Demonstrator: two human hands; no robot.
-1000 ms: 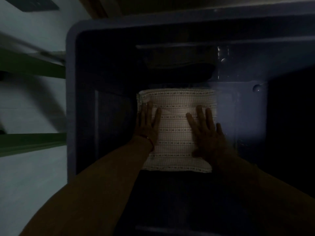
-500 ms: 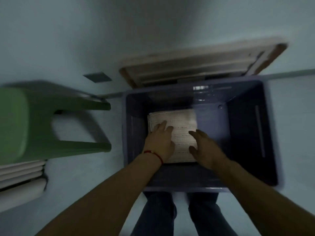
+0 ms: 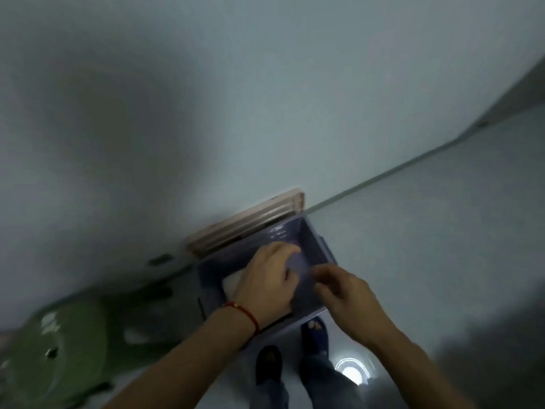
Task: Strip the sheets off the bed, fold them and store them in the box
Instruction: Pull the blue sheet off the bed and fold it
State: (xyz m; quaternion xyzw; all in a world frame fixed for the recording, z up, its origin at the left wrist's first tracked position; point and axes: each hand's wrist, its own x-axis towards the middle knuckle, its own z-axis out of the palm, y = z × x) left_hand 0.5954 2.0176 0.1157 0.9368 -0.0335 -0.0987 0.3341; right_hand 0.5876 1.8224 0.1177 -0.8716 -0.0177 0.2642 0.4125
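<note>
Both hands hang above the box (image 3: 320, 246), holding nothing; the left hand (image 3: 267, 283) has loosely curled fingers, the right hand (image 3: 346, 293) is relaxed and blurred; the two are close but apart. Only a pale corner of the folded sheet (image 3: 231, 283) shows inside the box, under the left hand. A careless brush of the hands could, I judge, loosen its folds; no writing or brand is readable.

wall (image 3: 265, 98): pale blue | floor (image 3: 442, 231): pale, glossy | green stool (image 3: 59, 349): blurred, possibly plastic
</note>
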